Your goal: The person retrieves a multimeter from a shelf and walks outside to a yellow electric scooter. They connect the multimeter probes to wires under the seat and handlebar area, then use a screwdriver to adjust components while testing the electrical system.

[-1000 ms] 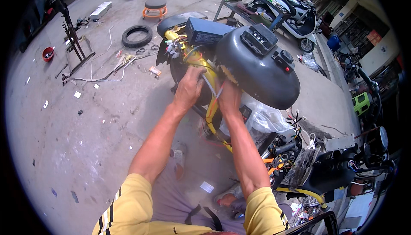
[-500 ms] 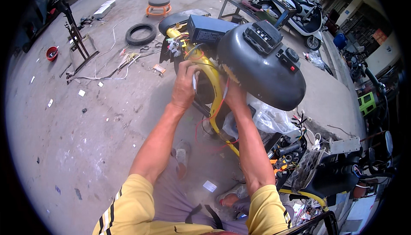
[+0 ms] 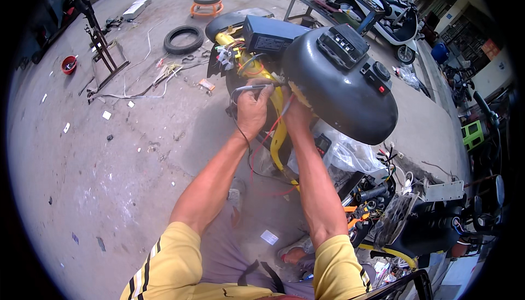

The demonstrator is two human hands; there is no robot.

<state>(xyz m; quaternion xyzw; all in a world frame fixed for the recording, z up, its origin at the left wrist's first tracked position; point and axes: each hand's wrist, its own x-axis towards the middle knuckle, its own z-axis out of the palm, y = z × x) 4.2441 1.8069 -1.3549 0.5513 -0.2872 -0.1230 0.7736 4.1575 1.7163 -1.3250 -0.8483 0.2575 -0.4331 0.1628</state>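
My left hand [image 3: 252,111] pinches a dark test probe [image 3: 254,87] with a black lead beside the yellow scooter frame [image 3: 278,141]. The probe points right, toward the frame tube under the seat. My right hand [image 3: 296,106] reaches in beneath the edge of the black seat [image 3: 339,81]. A red test probe [image 3: 287,105] with a red lead sits in that hand; its fingertips are mostly hidden by the seat and the frame. Loose wire connectors [image 3: 227,58] lie on the frame, next to a dark box [image 3: 272,36] with a label.
A loose tyre [image 3: 183,39], an orange-legged stool [image 3: 207,3] and a metal stand [image 3: 101,48] are on the ground ahead and left. At right are a clear plastic bag [image 3: 353,152], tangled wires and scooter parts. A metal rack [image 3: 333,4] and parked scooters [image 3: 399,32] stand farther back.
My left hand has moved right, toward the frame, and its probe has turned from upright to nearly level. My right hand stays under the seat edge. The view has shifted slightly.
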